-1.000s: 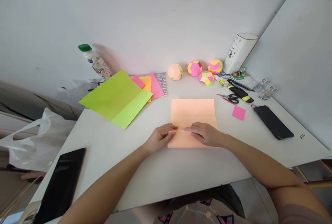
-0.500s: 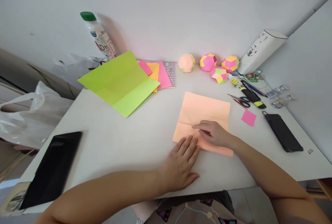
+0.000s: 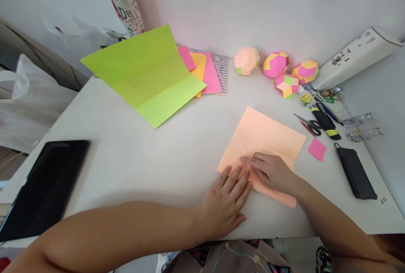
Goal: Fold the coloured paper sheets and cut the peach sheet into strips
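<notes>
A peach-orange sheet of paper [image 3: 268,131] lies on the white table in front of me, with creases across it and its near edge rolled or folded up. My left hand [image 3: 226,201] rests palm down with fingers spread, the fingertips on the sheet's near left part. My right hand [image 3: 275,174] is over the sheet's near right part. Its index finger is stretched out with the tip against the paper; the other fingers are curled, and I see nothing held in it.
A creased green sheet [image 3: 142,72] lies at the back left over pink and yellow papers [image 3: 210,74]. Several paper balls [image 3: 247,61] sit along the wall. Scissors [image 3: 311,125], a cutter [image 3: 325,123], a pink square [image 3: 317,149] and a black case [image 3: 356,171] are at right. A tablet [image 3: 47,184] lies left.
The view has shifted. The peach sheet looks turned slightly clockwise. My right index finger has stayed on the paper, now closer to my left fingertips. My left hand still lies flat.
</notes>
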`<state>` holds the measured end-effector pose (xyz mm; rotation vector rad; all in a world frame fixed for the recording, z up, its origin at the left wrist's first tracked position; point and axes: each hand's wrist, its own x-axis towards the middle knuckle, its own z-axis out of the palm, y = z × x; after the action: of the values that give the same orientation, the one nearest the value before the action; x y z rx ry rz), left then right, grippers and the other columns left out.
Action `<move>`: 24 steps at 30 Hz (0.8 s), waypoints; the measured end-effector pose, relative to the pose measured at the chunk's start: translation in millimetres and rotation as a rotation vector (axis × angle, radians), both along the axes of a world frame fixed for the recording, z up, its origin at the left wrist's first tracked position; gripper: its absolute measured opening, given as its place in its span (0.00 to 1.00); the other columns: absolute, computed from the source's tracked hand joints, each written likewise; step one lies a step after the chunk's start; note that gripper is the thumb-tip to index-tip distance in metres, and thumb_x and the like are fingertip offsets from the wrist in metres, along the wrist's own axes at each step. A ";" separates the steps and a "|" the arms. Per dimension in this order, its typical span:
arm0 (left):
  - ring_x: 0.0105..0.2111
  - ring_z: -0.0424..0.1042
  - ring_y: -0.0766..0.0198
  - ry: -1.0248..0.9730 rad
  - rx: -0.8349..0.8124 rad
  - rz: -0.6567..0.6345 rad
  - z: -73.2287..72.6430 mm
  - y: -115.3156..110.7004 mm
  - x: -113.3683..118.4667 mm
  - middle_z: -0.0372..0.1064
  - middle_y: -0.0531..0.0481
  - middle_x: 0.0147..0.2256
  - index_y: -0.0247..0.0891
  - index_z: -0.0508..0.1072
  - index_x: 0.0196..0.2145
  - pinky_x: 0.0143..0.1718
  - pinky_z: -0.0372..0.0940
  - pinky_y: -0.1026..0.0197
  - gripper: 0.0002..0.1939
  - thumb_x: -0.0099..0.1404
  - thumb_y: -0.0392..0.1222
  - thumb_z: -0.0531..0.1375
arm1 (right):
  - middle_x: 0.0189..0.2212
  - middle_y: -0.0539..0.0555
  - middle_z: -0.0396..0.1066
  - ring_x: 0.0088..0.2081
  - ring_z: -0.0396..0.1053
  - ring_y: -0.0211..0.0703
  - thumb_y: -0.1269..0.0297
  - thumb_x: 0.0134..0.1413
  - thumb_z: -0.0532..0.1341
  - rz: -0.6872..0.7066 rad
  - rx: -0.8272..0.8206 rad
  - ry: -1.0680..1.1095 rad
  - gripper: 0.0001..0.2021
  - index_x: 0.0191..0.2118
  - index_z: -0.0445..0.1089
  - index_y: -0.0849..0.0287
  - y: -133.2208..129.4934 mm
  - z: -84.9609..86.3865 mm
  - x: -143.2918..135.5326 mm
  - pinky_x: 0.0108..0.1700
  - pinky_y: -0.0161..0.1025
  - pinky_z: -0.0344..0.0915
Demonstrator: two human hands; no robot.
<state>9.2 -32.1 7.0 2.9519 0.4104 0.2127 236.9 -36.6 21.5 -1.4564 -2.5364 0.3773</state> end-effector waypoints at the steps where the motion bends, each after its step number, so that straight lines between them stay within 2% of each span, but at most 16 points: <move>1: 0.63 0.47 0.39 0.004 -0.005 0.006 -0.3 -0.3 0.0 0.46 0.31 0.64 0.29 0.57 0.61 0.60 0.39 0.38 0.35 0.67 0.58 0.49 | 0.25 0.49 0.62 0.25 0.59 0.35 0.73 0.60 0.48 0.005 0.003 -0.012 0.18 0.53 0.65 0.59 0.1 0.4 -0.2 0.25 0.31 0.55; 5: 0.63 0.45 0.39 -0.004 -0.015 0.025 -2.7 -2.4 0.3 0.46 0.33 0.64 0.30 0.57 0.61 0.59 0.39 0.35 0.35 0.66 0.59 0.50 | 0.24 0.48 0.61 0.24 0.58 0.35 0.74 0.60 0.48 0.028 0.020 -0.061 0.19 0.54 0.65 0.59 0.7 1.8 -0.6 0.24 0.31 0.53; 14: 0.63 0.46 0.40 0.013 -0.021 0.061 -2.9 -7.0 -0.9 0.49 0.35 0.63 0.32 0.60 0.61 0.59 0.45 0.35 0.35 0.64 0.60 0.52 | 0.26 0.50 0.63 0.25 0.60 0.36 0.75 0.58 0.48 0.036 0.006 -0.102 0.21 0.56 0.63 0.58 0.8 3.0 -1.4 0.24 0.33 0.53; 24: 0.62 0.51 0.40 0.061 0.064 0.115 -1.4 -14.9 -2.4 0.53 0.34 0.62 0.31 0.61 0.60 0.56 0.53 0.38 0.38 0.63 0.63 0.52 | 0.27 0.50 0.65 0.27 0.62 0.37 0.76 0.58 0.47 0.023 -0.017 -0.088 0.22 0.57 0.60 0.58 1.9 4.8 -3.2 0.25 0.33 0.56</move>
<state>6.9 -47.1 5.5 3.0061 0.5939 0.1519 233.8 -34.7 26.3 -1.4828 -2.6262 0.3465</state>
